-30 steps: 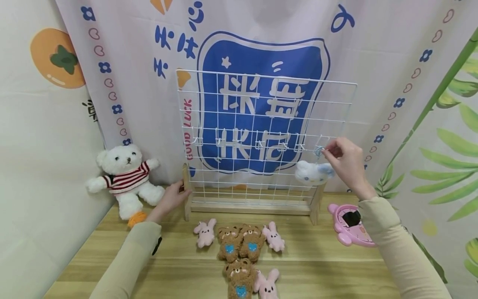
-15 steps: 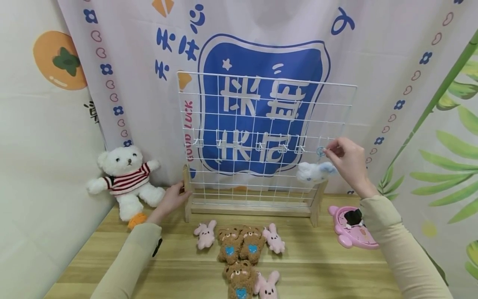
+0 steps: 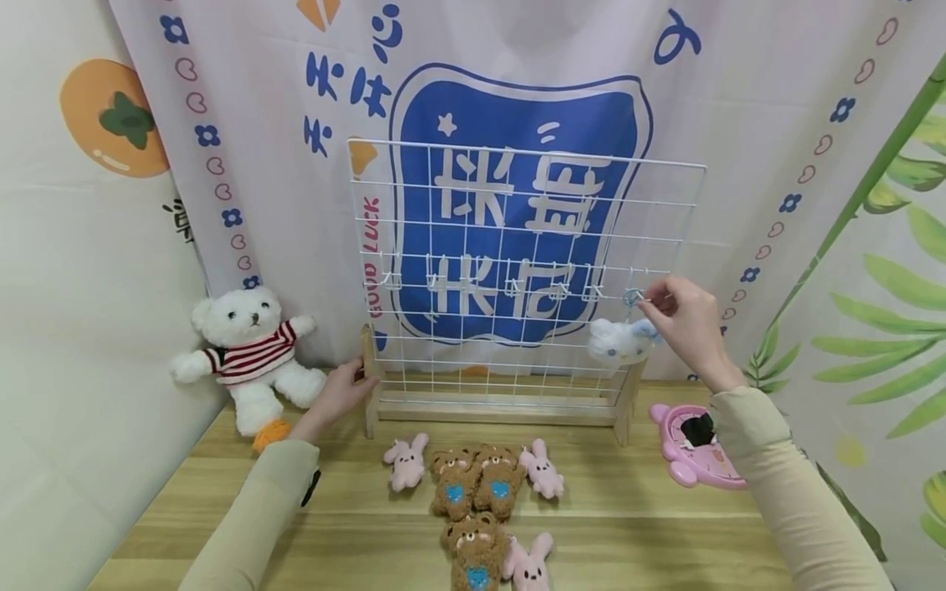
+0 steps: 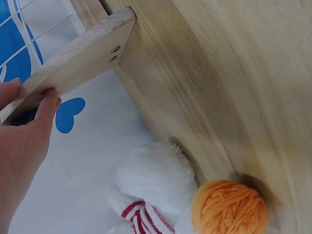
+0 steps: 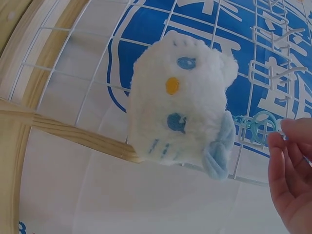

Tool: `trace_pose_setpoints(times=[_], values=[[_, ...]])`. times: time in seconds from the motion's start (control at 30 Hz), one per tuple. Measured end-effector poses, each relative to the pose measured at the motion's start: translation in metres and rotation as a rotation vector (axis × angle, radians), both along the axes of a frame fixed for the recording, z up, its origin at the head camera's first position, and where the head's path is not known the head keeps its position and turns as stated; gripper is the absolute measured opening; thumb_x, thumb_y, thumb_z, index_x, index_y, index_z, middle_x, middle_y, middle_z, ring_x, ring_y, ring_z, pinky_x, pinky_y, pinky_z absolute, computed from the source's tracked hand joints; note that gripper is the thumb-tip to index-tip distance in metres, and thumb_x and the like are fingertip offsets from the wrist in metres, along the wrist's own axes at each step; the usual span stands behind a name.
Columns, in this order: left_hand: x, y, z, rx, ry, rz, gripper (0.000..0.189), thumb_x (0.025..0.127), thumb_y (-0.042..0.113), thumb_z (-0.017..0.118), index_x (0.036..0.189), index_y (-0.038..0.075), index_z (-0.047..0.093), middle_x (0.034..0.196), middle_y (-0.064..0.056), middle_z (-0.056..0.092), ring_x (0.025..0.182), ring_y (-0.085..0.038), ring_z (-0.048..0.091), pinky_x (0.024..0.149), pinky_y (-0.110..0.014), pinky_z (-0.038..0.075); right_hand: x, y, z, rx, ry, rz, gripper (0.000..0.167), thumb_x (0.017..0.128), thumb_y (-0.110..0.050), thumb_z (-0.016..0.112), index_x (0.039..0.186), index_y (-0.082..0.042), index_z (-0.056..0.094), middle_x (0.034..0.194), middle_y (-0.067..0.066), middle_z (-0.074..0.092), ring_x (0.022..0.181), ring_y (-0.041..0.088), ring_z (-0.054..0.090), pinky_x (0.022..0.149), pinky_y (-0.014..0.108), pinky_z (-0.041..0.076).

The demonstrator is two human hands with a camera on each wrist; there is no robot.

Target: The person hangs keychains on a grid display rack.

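Hanging in front of the right part of the wire grid [image 3: 521, 153], the white plush keychain [image 5: 178, 102], with its yellow nose and blue bow [image 5: 219, 148], dangles just below my right hand [image 3: 685, 318]. I have its light blue ring [image 5: 254, 127] pinched between thumb and forefinger, the tips nearly meeting on it; whether the ring is round a hook, I cannot tell. Along the grid to the left runs a row of white hooks [image 3: 514, 286]. My left hand [image 3: 342, 394] is closed round the left wooden post [image 3: 372, 410], thumb on one side and fingers on the other.

Beside that hand sits a white teddy bear [image 3: 254, 353] in a red-striped top, an orange yarn ball [image 3: 271, 435] near its foot. On the wooden table [image 3: 628, 509], in front of the stand, I have three brown bears [image 3: 455, 480] lying close together and three pink bunnies [image 3: 407, 462] around them. Near my right sleeve [image 3: 754, 427] lies a pink bear-eared object [image 3: 713, 468] with something black on it. Behind everything hangs a printed cloth [image 3: 739, 123] with a large blue panel.
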State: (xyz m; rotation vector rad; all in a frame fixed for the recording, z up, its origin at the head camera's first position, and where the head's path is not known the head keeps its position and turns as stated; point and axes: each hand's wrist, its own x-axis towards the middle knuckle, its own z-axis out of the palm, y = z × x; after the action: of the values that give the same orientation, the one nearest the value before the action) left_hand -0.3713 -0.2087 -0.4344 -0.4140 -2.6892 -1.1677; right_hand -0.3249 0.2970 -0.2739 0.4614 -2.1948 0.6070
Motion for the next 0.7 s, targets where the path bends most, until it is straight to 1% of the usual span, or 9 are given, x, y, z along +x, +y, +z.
trace_pose_setpoints(times=[0.2,0.3,0.4,0.5,0.57,0.63,0.7], values=[[0.003,0.002,0.004,0.003,-0.001,-0.004,0.046,0.100,0.009,0.055,0.137,-0.015,0.045,0.131,-0.039,0.055,0.122,-0.051,0.056,0.102,-0.056,0.050,0.004,0.002,-0.003,-0.019,-0.026,-0.005,0.016,0.088,-0.005,0.072,0.098,0.005,0.064,0.090,0.019,0.068,0.073,0.009,0.058,0.065,-0.003,0.041],[0.003,0.002,0.004,0.006,-0.007,-0.005,0.046,0.100,0.009,0.054,0.137,-0.015,0.045,0.131,-0.039,0.055,0.122,-0.051,0.056,0.102,-0.056,0.050,0.012,0.002,-0.007,-0.064,-0.027,-0.014,0.021,0.087,-0.005,0.073,0.101,0.006,0.062,0.090,0.020,0.067,0.074,0.001,0.055,0.065,-0.004,0.042],[0.003,0.003,0.003,0.012,-0.014,-0.004,0.045,0.100,0.010,0.055,0.137,-0.014,0.046,0.132,-0.038,0.055,0.123,-0.051,0.056,0.102,-0.055,0.050,0.022,0.001,-0.016,-0.087,-0.031,-0.018,0.023,0.086,-0.003,0.074,0.101,0.007,0.060,0.088,0.020,0.067,0.073,-0.005,0.052,0.065,-0.003,0.042],[0.001,0.002,0.001,0.017,-0.021,-0.008,0.046,0.100,0.011,0.055,0.137,-0.014,0.046,0.132,-0.038,0.055,0.123,-0.051,0.056,0.101,-0.056,0.051,0.031,-0.004,-0.035,-0.075,-0.059,0.010,0.021,0.084,-0.001,0.074,0.098,0.006,0.060,0.084,0.018,0.067,0.071,-0.007,0.052,0.062,0.001,0.046],[0.001,0.001,0.000,0.013,-0.021,-0.011,0.046,0.101,0.011,0.054,0.138,-0.014,0.045,0.132,-0.038,0.055,0.123,-0.051,0.055,0.101,-0.056,0.051,0.035,-0.011,-0.052,-0.049,-0.114,0.053,0.017,0.085,-0.001,0.074,0.096,0.004,0.062,0.083,0.015,0.068,0.069,-0.003,0.055,0.061,0.007,0.050],[0.000,0.000,-0.001,0.011,-0.016,-0.012,0.047,0.101,0.012,0.054,0.138,-0.014,0.045,0.132,-0.038,0.055,0.123,-0.051,0.055,0.101,-0.056,0.051,0.036,-0.021,-0.072,-0.025,-0.210,0.106,0.014,0.085,-0.001,0.073,0.095,0.001,0.063,0.082,0.012,0.069,0.069,0.002,0.059,0.061,0.013,0.053],[-0.001,-0.001,-0.001,0.011,-0.011,-0.013,0.046,0.101,0.011,0.053,0.139,-0.014,0.044,0.132,-0.038,0.055,0.123,-0.051,0.055,0.101,-0.056,0.050,0.034,-0.031,-0.093,0.018,-0.328,0.150,0.010,0.086,-0.003,0.071,0.093,-0.002,0.064,0.082,0.008,0.070,0.069,0.007,0.062,0.062,0.016,0.054]])
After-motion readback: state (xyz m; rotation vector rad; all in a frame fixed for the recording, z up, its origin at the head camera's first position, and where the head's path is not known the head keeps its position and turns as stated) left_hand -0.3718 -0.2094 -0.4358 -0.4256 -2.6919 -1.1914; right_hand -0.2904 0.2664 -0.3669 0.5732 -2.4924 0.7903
